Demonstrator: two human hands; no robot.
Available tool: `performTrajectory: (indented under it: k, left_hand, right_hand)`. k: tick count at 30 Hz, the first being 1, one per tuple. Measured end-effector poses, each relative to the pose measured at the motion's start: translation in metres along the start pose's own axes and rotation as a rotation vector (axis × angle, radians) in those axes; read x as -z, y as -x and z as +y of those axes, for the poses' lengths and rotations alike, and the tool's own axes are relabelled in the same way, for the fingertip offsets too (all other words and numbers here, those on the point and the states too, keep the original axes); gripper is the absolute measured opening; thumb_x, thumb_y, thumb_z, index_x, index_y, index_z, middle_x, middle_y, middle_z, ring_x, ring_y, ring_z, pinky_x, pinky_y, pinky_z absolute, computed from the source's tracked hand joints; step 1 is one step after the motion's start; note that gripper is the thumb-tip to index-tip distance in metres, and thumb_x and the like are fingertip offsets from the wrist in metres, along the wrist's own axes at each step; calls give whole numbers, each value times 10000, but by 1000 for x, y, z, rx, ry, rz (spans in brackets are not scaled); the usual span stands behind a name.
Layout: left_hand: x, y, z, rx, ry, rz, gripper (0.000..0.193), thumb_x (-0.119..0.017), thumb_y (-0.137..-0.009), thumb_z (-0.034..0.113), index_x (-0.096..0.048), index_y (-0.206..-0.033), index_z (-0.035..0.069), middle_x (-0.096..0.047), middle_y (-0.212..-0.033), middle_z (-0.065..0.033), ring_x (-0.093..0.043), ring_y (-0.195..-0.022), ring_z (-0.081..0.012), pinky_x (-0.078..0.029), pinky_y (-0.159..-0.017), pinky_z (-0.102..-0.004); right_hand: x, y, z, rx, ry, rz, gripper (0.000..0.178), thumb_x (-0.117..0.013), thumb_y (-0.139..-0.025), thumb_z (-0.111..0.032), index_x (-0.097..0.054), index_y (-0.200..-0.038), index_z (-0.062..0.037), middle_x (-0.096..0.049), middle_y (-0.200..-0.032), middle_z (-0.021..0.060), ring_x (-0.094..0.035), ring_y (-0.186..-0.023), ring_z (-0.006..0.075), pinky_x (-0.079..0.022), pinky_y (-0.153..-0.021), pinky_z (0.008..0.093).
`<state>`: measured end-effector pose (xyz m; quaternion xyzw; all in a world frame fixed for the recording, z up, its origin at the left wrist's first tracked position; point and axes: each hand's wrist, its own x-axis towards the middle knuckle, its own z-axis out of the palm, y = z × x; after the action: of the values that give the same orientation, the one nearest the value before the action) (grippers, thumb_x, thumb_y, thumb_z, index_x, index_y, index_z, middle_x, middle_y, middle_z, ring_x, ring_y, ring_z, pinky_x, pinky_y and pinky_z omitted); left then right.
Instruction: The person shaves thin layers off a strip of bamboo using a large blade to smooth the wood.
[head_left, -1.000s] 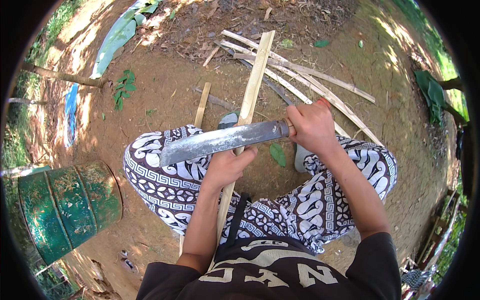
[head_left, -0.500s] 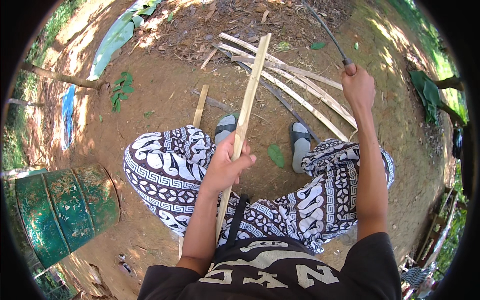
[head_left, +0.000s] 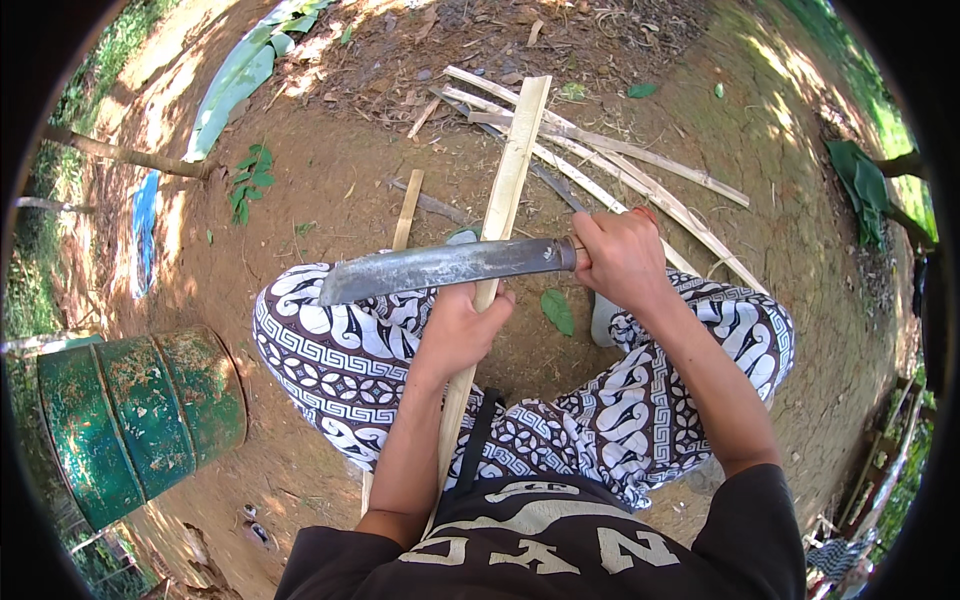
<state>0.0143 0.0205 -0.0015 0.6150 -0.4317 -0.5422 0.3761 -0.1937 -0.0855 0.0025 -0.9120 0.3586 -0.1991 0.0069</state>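
Observation:
My left hand (head_left: 462, 335) is closed around a long pale wooden strip (head_left: 516, 165), which slants from my lap up and away between my knees. In my right hand (head_left: 622, 258) is the handle of a machete (head_left: 450, 268). Its broad grey blade lies crosswise over the strip, just beyond my left fingers, with the tip toward my left knee. Whether the edge touches the wood I cannot tell. Beyond my feet, several split wooden strips (head_left: 655, 180) lie crossed on the ground.
A rusty green drum (head_left: 140, 425) lies at the left. A short wooden piece (head_left: 407, 210) sits past my left knee. Green leaves (head_left: 252, 182) and a large banana leaf (head_left: 235, 90) are on the dirt, with a blue sheet (head_left: 145, 235) at far left.
My right hand has come down and left from its raised place, bringing the machete across the strip. The left hand keeps its hold, the strip shifting only slightly.

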Motion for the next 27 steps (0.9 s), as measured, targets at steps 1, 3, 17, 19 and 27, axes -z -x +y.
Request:
performTrajectory:
  k: [1,3,17,19,27]
  left_hand:
    - [1,0,-4,-17,-20,-5,165,-633,-861,74,-575,-1005,16,-541,-834,-19,-517,-748,-103,-446,-656,-286]
    - [0,1,-4,0,-16,-22,149,-627,-860,71,-572,-988,21,-526,-801,-8,-503,-690,-89,-427,-589,-269]
    - [-8,-8,7,-89,275,-80,175,-616,-863,31,-470,-949,72,-479,-716,50,-423,-483,-12,-337,-392,-198]
    - [-4,-7,4,-59,241,-70,172,-616,-867,32,-468,-943,76,-466,-683,58,-418,-473,-12,-332,-392,-201]
    - [-4,-3,-9,-59,88,-26,168,-620,-864,48,-506,-988,60,-468,-657,52,-419,-449,-25,-333,-374,-207]
  right_hand:
    - [-1,0,2,7,3,17,308,-774,-654,-203,-516,-770,-81,-551,-615,76,-605,-545,287,-469,-517,420]
    - [-3,1,7,20,9,49,298,-770,-661,-198,-518,-769,-82,-555,-618,78,-606,-544,287,-472,-515,418]
    - [4,-12,55,-34,149,233,172,-674,-685,-103,-522,-765,-84,-558,-607,91,-590,-530,282,-472,-525,413]
    - [5,-9,52,-30,140,165,177,-681,-690,-113,-520,-759,-90,-556,-593,86,-585,-514,276,-467,-504,409]
    - [0,-7,0,144,33,114,200,-705,-703,-157,-514,-727,-104,-550,-567,50,-555,-443,240,-456,-471,400]
